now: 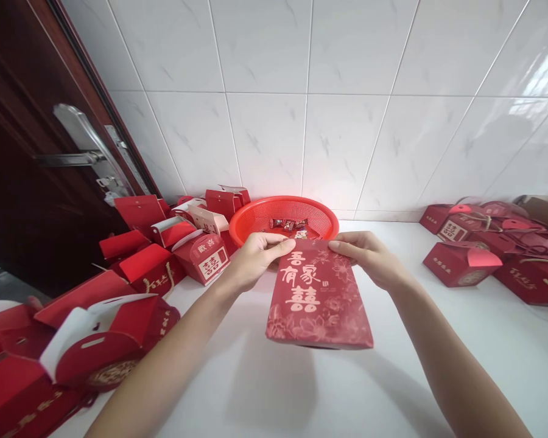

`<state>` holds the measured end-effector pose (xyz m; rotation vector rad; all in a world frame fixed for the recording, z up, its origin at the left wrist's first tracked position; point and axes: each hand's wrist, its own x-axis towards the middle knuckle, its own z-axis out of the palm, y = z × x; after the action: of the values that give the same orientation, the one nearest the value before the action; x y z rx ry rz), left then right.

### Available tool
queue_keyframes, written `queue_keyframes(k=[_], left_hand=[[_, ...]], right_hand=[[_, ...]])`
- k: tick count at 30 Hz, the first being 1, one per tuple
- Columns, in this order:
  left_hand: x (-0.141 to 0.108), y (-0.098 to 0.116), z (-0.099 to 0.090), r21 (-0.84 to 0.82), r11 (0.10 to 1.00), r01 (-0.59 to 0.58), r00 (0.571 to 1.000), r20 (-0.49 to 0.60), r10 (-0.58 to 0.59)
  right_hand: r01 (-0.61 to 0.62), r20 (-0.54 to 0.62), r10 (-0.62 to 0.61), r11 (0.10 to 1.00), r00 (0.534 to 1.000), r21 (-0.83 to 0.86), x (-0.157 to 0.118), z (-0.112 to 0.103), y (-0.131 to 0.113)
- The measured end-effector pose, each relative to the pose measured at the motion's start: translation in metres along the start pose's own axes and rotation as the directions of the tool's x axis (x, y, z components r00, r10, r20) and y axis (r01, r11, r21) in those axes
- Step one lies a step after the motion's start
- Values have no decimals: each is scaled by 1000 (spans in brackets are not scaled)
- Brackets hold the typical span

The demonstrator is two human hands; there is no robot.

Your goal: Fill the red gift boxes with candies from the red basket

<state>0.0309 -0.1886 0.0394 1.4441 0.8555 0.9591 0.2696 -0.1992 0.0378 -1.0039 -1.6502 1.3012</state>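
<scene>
Between my two hands is a red paper gift bag (322, 298) with pale Chinese characters and a flower print. My left hand (262, 258) pinches its far left corner, thumb on top. The far right corner is pinched by my right hand (365, 255) in the same way. The bag is held above the white table, tilted, its near edge toward me and its shadow below. Fingers under the bag are hidden. Just beyond it stands a red plastic basket (242, 228) with several small wrapped candies (288, 225) inside.
On the left, several red gift boxes (201, 255) crowd together, some with open flaps. More red boxes (461, 263) are grouped at the right. A white tiled wall (265, 146) rises behind the white table (388, 389); a dark door (18, 121) with a metal handle is at left.
</scene>
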Motion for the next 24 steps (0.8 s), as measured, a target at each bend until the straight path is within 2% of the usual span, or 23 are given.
queue_keyframes(k=[5,13,18,24], left_hand=[[7,-8,-3,-129,969,211,976,-26,-216],[18,-19,-4,-217,923,317,943,-34,-332],[18,-24,0,-199,948,247,964,-44,-261],[19,-35,9,-185,980,66,996,-53,-77]], right_hand=[[-180,56,172,961,983,208,5,1,8],[-242,40,240,937,970,252,12,0,19],[-193,63,184,961,981,198,13,-5,19],[-12,45,16,996,999,-86,5,-16,5]])
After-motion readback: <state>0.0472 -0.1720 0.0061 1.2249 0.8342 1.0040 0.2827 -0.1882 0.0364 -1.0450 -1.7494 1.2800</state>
